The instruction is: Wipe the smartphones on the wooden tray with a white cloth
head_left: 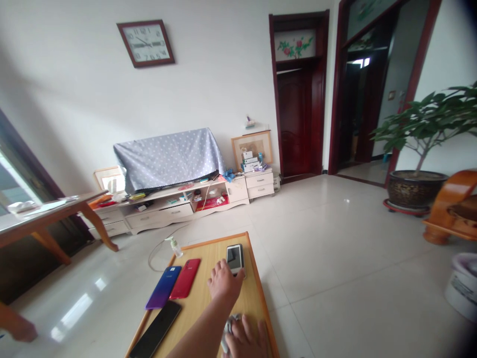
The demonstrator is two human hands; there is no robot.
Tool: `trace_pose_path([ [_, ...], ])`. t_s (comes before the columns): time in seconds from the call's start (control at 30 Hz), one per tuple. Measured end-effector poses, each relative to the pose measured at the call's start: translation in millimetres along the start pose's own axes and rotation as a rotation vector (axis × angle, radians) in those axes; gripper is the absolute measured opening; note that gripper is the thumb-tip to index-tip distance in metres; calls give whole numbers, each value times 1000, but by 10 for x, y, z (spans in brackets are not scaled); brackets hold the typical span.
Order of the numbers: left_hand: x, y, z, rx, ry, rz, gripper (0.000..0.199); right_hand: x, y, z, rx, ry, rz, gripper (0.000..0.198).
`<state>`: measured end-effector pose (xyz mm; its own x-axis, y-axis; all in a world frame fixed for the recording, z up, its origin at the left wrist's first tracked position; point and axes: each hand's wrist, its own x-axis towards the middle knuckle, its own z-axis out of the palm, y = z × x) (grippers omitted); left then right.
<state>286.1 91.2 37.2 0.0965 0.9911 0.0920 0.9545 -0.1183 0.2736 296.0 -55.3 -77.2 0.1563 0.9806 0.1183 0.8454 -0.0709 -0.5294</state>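
Note:
My left hand (225, 279) reaches over the small wooden table (204, 293), its fingers and thumb about the near end of a white-framed smartphone (234, 257) with a dark screen. The phone appears to lie on the tabletop. Close to the near edge, my right hand (246, 339) rests on a crumpled grey-white cloth (227, 330), partly hidden by the fingers. To the left lie a red phone (185, 278) and a blue-purple phone (163, 287), backs up. A larger black phone (155, 330) lies nearer. A clear pump bottle (176, 247) stands at the far left corner.
A low white cabinet (179, 214) stands along the wall, bearing a cloth-covered item (171, 156). A wooden table (55, 206) is at left. On the right are a potted plant (417, 184), a wooden chair (447, 209) and a white bucket (462, 286).

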Motion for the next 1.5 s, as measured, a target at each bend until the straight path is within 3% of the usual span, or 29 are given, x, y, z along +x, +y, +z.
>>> trace_pose_path([
  [0.1,-198,-281,-88,5,39,40,69,-30,8,-105,62,-71,-45,45],
  [0.2,-405,-657,-192,19,64,43,60,-112,-107,-260,60,-48,-33,44],
  [0.47,-775,-1828,-464,72,91,-109,52,-398,-561,-665,10,31,-40,39],
  [0.63,-913,-2383,-598,75,79,-206,60,-453,-677,-648,-18,18,-46,39],
  [0.8,-993,-2735,-668,63,56,-215,67,-447,-681,-501,-68,-1,-44,40],
  [1.0,-969,-2983,-749,38,31,-154,58,-479,-719,-443,-71,15,-48,39],
  [1.17,-942,-3047,-835,18,50,-161,65,-479,-767,-434,-57,36,-47,39],
  [1.3,-1011,-2966,-869,-47,81,-154,61,-469,-778,-429,-40,59,-51,38],
  [1.5,-1246,-2623,-870,-140,71,21,50,-404,-748,-398,-52,52,-59,36],
])
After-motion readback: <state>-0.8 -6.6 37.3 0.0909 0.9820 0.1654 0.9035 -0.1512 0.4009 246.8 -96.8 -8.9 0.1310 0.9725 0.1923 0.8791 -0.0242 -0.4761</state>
